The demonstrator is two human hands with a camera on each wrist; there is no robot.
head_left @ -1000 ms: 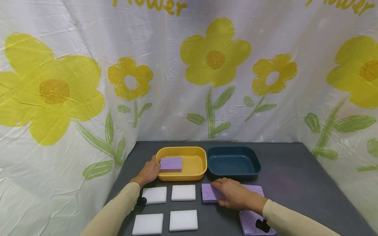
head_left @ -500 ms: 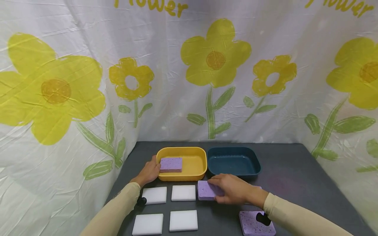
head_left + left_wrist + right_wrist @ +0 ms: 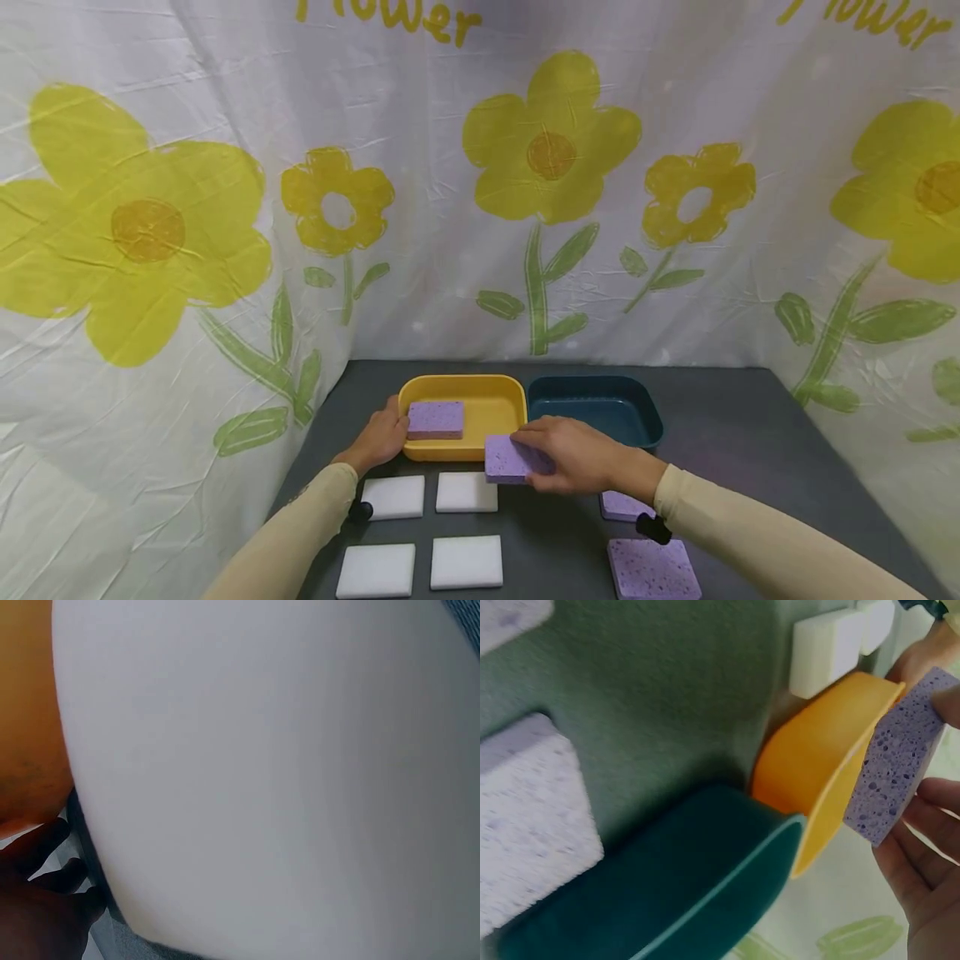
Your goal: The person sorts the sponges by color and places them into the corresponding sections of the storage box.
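My right hand pinches a purple sponge, held raised at the front right corner of the yellow tray. In the right wrist view, the thumb and fingers take hold of the sponge by its edges. Another purple sponge lies inside the yellow tray, at its left. My left hand rests against that tray's left wall; in the left wrist view its fingers show dark and partly cut off. Two more purple sponges lie on the table to the right, one partly covered by my right arm.
A dark blue tray stands close to the yellow tray's right side. Several white sponge-like blocks lie in two rows on the dark table, in front of the yellow tray. A flower-printed curtain hangs behind and at the sides.
My right hand has lifted a purple sponge from the table and carried it left and away from me, toward the yellow tray. The left hand has stayed at the tray.
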